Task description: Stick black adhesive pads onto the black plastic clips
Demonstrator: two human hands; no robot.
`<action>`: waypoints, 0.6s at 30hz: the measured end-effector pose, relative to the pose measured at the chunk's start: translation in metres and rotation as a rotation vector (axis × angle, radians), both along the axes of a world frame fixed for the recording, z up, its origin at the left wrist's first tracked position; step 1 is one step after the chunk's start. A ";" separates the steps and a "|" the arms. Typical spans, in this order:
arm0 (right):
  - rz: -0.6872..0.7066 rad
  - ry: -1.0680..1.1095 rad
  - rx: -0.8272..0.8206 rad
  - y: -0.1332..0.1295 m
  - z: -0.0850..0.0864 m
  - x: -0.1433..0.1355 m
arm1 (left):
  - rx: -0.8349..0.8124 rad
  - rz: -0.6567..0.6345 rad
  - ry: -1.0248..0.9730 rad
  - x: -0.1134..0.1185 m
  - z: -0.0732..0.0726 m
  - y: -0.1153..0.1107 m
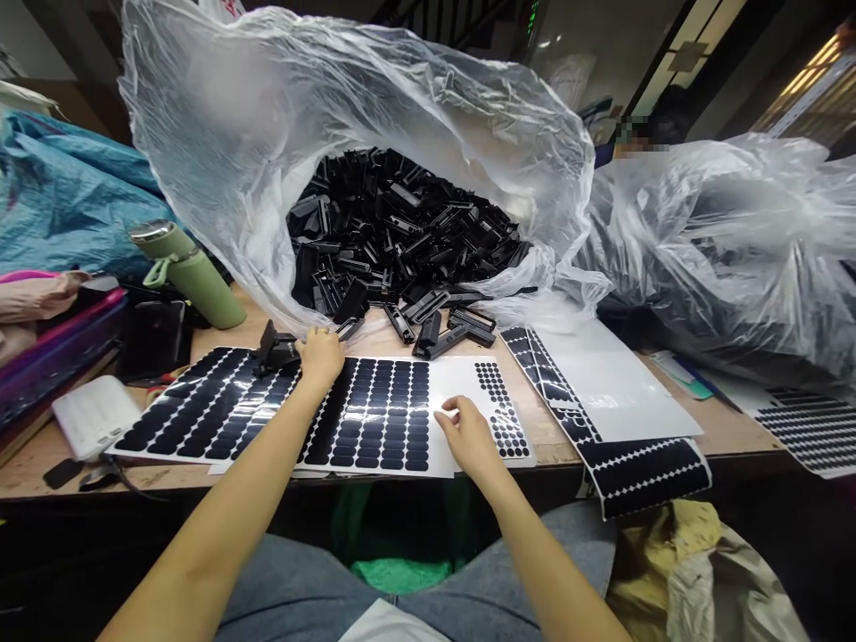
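Left hand (322,358) grips black plastic part (277,349) above sticker sheet (381,415). Right hand (469,435) at white area beside black ovals, thumb and index close; can't tell if pinching anything. Sheet on tabletop (739,426), before open plastic bag (374,80) of black parts (401,227).

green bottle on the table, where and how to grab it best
Probably around the bottle's straight body, below the cap and strap, coming from the near right: the strap hangs left, and blue plastic crowds the far left.
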State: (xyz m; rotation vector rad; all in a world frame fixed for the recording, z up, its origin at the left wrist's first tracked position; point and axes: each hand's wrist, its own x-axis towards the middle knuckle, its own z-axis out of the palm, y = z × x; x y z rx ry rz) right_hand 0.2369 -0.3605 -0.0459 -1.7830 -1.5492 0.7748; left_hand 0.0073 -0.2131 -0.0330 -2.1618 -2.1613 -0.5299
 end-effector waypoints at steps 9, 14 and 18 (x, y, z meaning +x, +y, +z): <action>-0.115 -0.265 -0.128 0.064 -0.008 -0.036 | -0.482 -0.028 -1.416 0.047 -0.015 -0.075; -0.097 -0.229 -0.055 0.058 -0.016 -0.036 | -0.464 -0.034 -1.608 0.045 -0.031 -0.079; -0.181 -0.217 -0.002 0.056 -0.020 -0.042 | -0.475 -0.051 -1.597 0.043 -0.033 -0.078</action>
